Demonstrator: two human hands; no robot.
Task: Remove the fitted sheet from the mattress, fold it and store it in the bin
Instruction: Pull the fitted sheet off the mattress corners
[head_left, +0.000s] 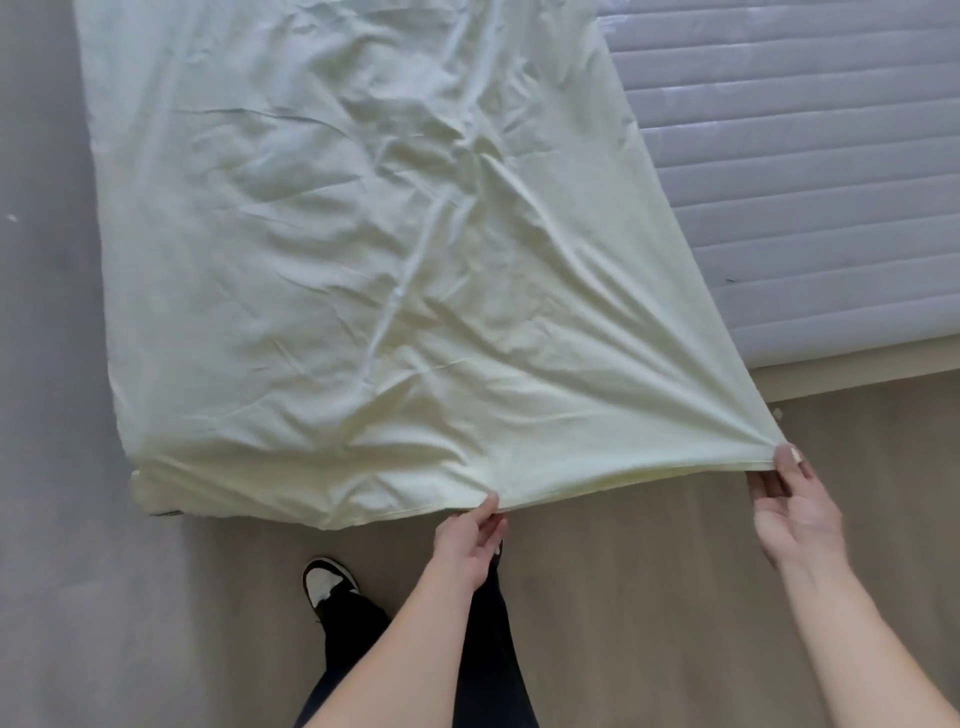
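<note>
The pale yellow-green fitted sheet (363, 249) lies wrinkled over the left part of the mattress (810, 171), whose grey quilted top is bare on the right. The sheet's near edge is pulled off the foot of the bed and stretched over the floor. My left hand (470, 540) pinches that edge near its middle. My right hand (792, 499) pinches the sheet's right corner, with taut folds fanning out from the pinch. The sheet's left near corner still wraps the mattress corner (150, 488). No bin is in view.
A light wooden bed frame (857, 376) runs along the mattress foot at right. Wood-look floor (649, 597) lies below me, and a grey wall or floor strip (47, 364) runs along the left. My dark trousers and a black-and-white shoe (327, 582) stand close to the bed.
</note>
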